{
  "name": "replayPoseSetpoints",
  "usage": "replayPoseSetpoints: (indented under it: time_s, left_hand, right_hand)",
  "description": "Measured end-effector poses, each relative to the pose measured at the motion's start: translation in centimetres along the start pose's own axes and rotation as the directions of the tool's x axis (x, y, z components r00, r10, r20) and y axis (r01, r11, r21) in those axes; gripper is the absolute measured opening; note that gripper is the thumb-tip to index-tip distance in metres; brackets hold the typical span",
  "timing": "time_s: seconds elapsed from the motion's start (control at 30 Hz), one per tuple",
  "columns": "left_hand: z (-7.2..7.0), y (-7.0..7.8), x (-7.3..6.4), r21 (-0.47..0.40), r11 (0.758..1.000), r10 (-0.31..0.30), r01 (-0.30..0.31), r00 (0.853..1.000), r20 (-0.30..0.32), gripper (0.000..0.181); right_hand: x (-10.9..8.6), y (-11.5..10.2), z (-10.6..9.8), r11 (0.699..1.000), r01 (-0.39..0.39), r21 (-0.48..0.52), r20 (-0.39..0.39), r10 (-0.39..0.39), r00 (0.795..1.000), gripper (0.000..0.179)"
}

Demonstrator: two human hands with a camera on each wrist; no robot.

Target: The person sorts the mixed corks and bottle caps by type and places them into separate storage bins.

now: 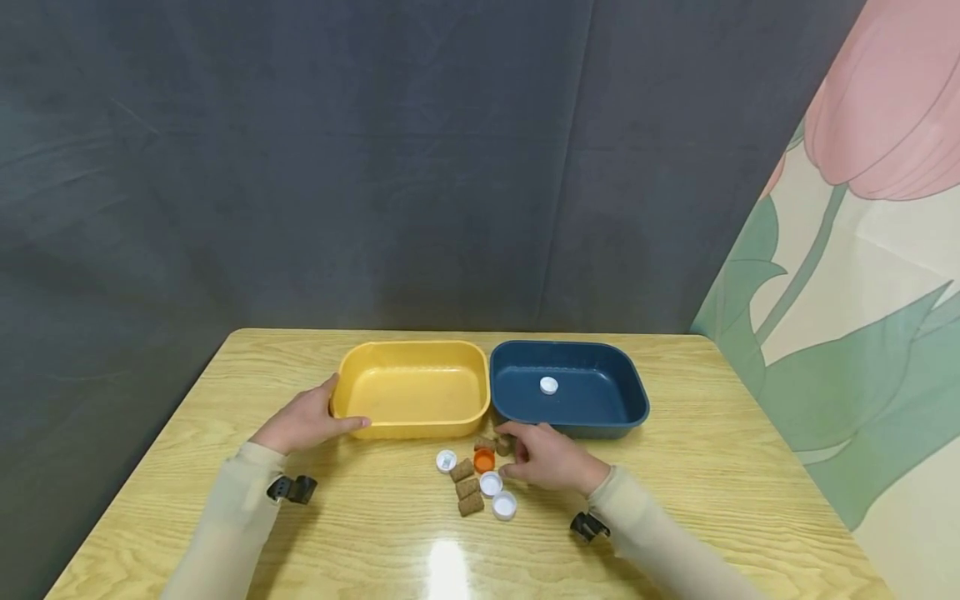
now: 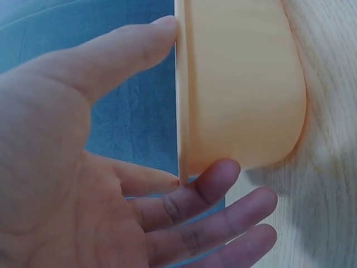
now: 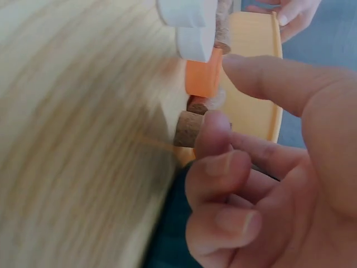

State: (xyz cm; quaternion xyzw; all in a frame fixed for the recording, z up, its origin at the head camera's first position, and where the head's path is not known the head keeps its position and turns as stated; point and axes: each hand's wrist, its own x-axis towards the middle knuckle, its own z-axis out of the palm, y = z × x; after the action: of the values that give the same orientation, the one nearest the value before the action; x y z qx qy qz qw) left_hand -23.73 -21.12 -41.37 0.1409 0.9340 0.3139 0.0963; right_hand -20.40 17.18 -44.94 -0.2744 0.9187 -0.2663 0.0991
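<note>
Against the left end of the yellow tub (image 1: 423, 431) rests my left hand (image 1: 307, 421). Its thumb and index finger touch the rim, while the other fingers extend loosely beside the wall. My right hand (image 1: 551, 458) is over the right side of a small pile, thumb and index finger apart. In the right wrist view its bent fingers are close to a cork (image 3: 188, 128); whether they touch it is unclear. An orange cap (image 1: 483, 461), several corks (image 1: 471, 503) and white caps (image 1: 504, 506) lie on the table in front of the tubs.
The dark blue tub (image 1: 645, 404) stands right beside the yellow one, with a white cap (image 1: 549, 385) inside. Both are toward the back of the wooden table (image 1: 375, 533). A dark curtain (image 1: 420, 167) hangs behind, and a flower-patterned surface (image 1: 847, 350) is at the right.
</note>
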Motion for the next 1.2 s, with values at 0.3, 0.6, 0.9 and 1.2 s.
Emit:
replayPoseSetpoints:
  time_s: [0.3,0.6,0.9,1.2]
  left_hand:
    - [0.2,-0.7,0.1,0.006,1.0,-0.018,0.018,0.999,-0.028,0.083]
    - [0.4,-1.0,-0.2,-0.002,0.999,-0.043,0.043,0.997,-0.07,0.063]
    - [0.8,-1.2,0.2,0.002,0.998,-0.059,0.059,0.997,-0.049,0.059]
    - [0.7,-0.9,0.3,-0.004,0.998,-0.061,0.061,0.998,-0.024,0.058]
  right_hand:
    - [0.0,0.4,0.5,1.0,-0.003,-0.017,-0.043,0.002,0.999,0.039]
    - [-0.1,0.8,1.0,1.0,0.024,0.009,-0.069,-0.023,0.997,0.011]
    - [-0.2,1.0,1.2,0.999,0.047,0.002,-0.087,-0.046,0.995,0.009]
    - [-0.4,0.8,1.0,0.999,0.052,0.012,-0.083,-0.051,0.995,0.007]
